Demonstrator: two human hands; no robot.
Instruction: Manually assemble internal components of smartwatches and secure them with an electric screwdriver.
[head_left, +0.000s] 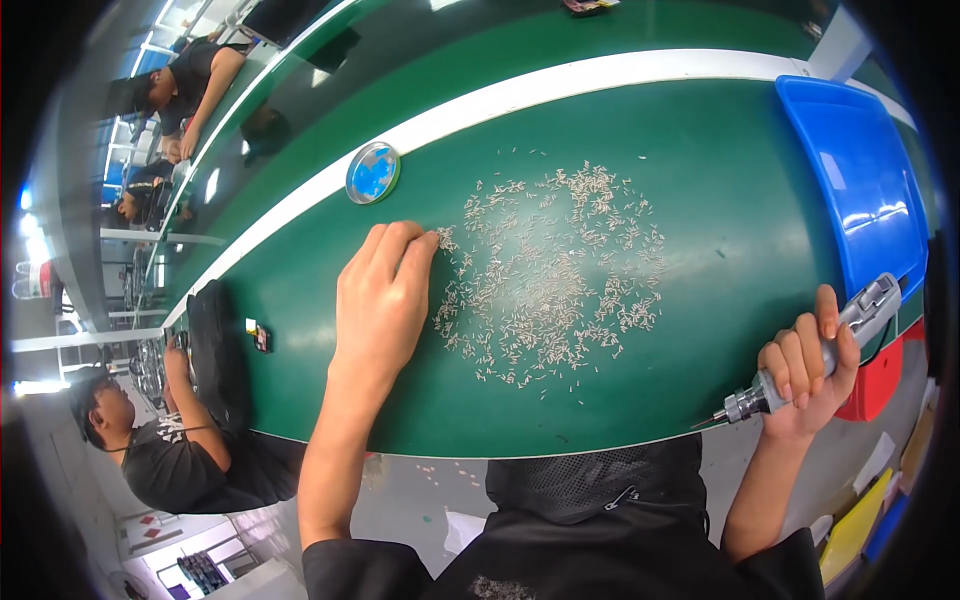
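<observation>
Many tiny silvery pieces (545, 300), short and screw-like, lie scattered in a rough circle on the green tabletop (730, 180). At their upper left edge is my left hand (380, 295), its fingers drawn together in a pinch. The fingertips touch or nearly touch a few pieces there; whatever they hold is too small to make out. My right hand (808, 375) grips a grey electric screwdriver (835, 345) at the table's near right edge, with its bit pointing left. Beyond my left hand stands a round shallow tin (373, 173) with blue material inside.
A blue plastic tray (865, 180) sits at the right end of the table. A small black-and-yellow item (259, 336) lies at the left, near a black bag-like object (217, 350). Several other people work along the left. A red stool-like object (875, 385) stands below the right edge.
</observation>
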